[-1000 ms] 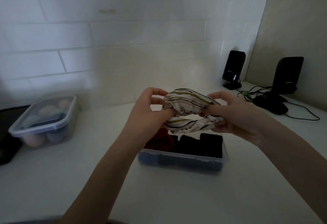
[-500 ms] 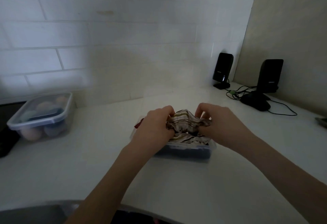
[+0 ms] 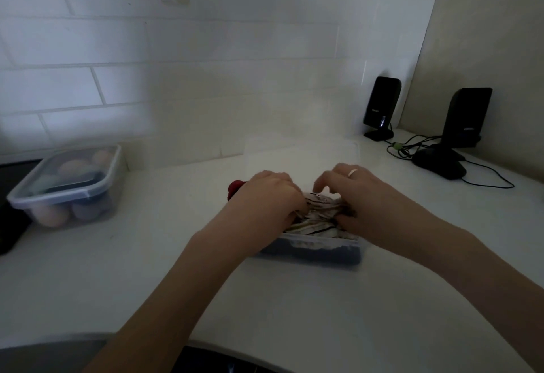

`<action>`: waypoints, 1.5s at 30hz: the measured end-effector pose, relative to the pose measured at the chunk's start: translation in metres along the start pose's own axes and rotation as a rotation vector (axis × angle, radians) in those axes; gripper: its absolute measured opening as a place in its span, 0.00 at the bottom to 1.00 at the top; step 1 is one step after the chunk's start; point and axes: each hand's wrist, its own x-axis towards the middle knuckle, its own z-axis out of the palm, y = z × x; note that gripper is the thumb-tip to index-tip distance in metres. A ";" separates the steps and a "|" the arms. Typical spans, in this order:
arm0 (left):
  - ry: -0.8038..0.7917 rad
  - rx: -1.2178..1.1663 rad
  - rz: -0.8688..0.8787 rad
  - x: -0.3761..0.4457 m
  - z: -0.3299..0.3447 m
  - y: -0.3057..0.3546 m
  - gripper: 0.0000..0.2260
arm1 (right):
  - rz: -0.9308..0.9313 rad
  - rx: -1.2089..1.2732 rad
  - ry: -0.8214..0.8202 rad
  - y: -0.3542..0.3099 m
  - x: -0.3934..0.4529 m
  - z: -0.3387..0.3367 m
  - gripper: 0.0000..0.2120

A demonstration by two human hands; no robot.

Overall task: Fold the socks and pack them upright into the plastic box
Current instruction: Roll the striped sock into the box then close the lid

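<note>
A clear plastic box (image 3: 312, 253) sits on the white counter in front of me, with dark socks showing through its near wall. A white sock bundle with dark stripes (image 3: 316, 219) lies in the top of the box. My left hand (image 3: 266, 200) presses on its left end and my right hand (image 3: 362, 196) grips its right end, a ring on one finger. A red sock (image 3: 234, 189) peeks out at the box's far left corner, behind my left hand. The rest of the box's inside is hidden by my hands.
A lidded clear container (image 3: 69, 185) with rounded pale and dark items stands at the left by the tiled wall. Two black speakers (image 3: 381, 107) (image 3: 468, 118) and a dark mouse (image 3: 438, 163) with cables sit at the back right. A translucent lid (image 3: 297, 153) leans behind the box.
Both hands have come down from mid-air with the striped sock bundle and now hold it in the top of the box.
</note>
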 end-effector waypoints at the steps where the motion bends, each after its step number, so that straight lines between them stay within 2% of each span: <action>1: -0.068 -0.018 -0.033 0.001 -0.002 0.000 0.14 | -0.009 0.021 -0.037 0.000 0.001 0.000 0.19; 5: -0.216 -0.134 -0.088 0.000 -0.010 -0.001 0.12 | -0.052 -0.027 -0.185 0.002 0.002 -0.004 0.12; 8: -0.289 -0.175 -0.096 0.002 -0.013 -0.004 0.11 | 0.001 -0.069 -0.277 0.000 0.002 -0.015 0.16; 10: -0.297 -0.172 -0.109 0.007 -0.014 -0.003 0.10 | 0.024 -0.149 -0.337 -0.003 0.007 -0.018 0.16; 13: -0.311 -0.120 -0.102 0.016 -0.013 0.004 0.09 | 0.053 -0.236 -0.410 -0.007 0.016 -0.014 0.10; 15: -0.336 -0.128 -0.111 0.021 -0.011 0.006 0.11 | 0.066 -0.307 -0.438 -0.011 0.021 -0.012 0.07; 17: -0.350 -0.149 -0.126 0.024 -0.010 0.005 0.14 | 0.070 -0.355 -0.471 -0.017 0.027 -0.011 0.09; 21: -0.355 -0.191 -0.114 0.021 -0.012 0.003 0.16 | 0.081 -0.379 -0.555 -0.024 0.034 -0.009 0.15; 23: -0.306 -0.257 -0.100 0.014 -0.016 0.001 0.16 | 0.069 -0.380 -0.563 -0.025 0.035 -0.008 0.12; 26: -0.194 -0.406 -0.121 0.001 -0.023 -0.004 0.17 | 0.096 -0.344 -0.601 -0.026 0.034 -0.013 0.14; 28: -0.169 -0.414 -0.132 -0.002 -0.023 -0.002 0.16 | 0.130 -0.280 -0.642 -0.023 0.034 -0.022 0.17; 32: -0.185 -0.386 -0.137 0.001 -0.018 0.004 0.16 | 0.180 -0.152 -0.635 -0.016 0.027 -0.045 0.25; 35: -0.217 -0.374 -0.147 0.004 -0.016 0.004 0.17 | 0.263 -0.102 -0.523 -0.013 0.028 -0.048 0.21; 37: -0.241 -0.366 -0.148 0.007 -0.015 0.004 0.17 | 0.290 -0.158 -0.491 -0.015 0.029 -0.040 0.17; 40: -0.262 -0.360 -0.155 0.009 -0.013 0.003 0.17 | 0.309 -0.337 -0.533 -0.022 0.028 -0.025 0.17; 45: -0.281 -0.349 -0.161 0.013 -0.010 0.003 0.19 | 0.275 -0.538 -0.553 -0.028 0.028 -0.017 0.10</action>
